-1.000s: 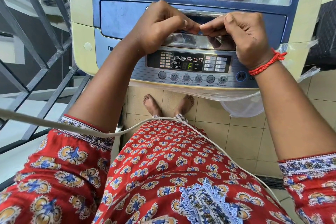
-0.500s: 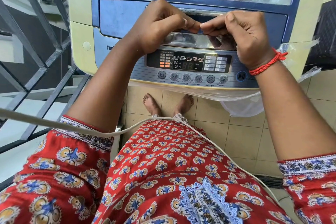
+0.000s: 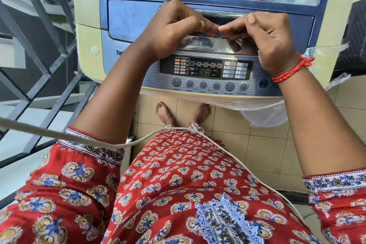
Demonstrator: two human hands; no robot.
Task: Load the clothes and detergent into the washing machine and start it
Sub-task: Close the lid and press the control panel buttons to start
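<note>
Because both hands curl over the chrome lid handle (image 3: 208, 42) at the upper centre of the frame, left hand (image 3: 174, 29) and right hand (image 3: 271, 39) gripping it fingertip to fingertip, the washing machine (image 3: 126, 18) lid probably stays closed; the control panel (image 3: 206, 69) lies just below, lit.

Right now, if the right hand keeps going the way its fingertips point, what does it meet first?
The right hand points inward toward the left hand, so it would likely meet that hand's fingertips first; they already look nearly touching above the lid handle, though depth is unclear.
</note>
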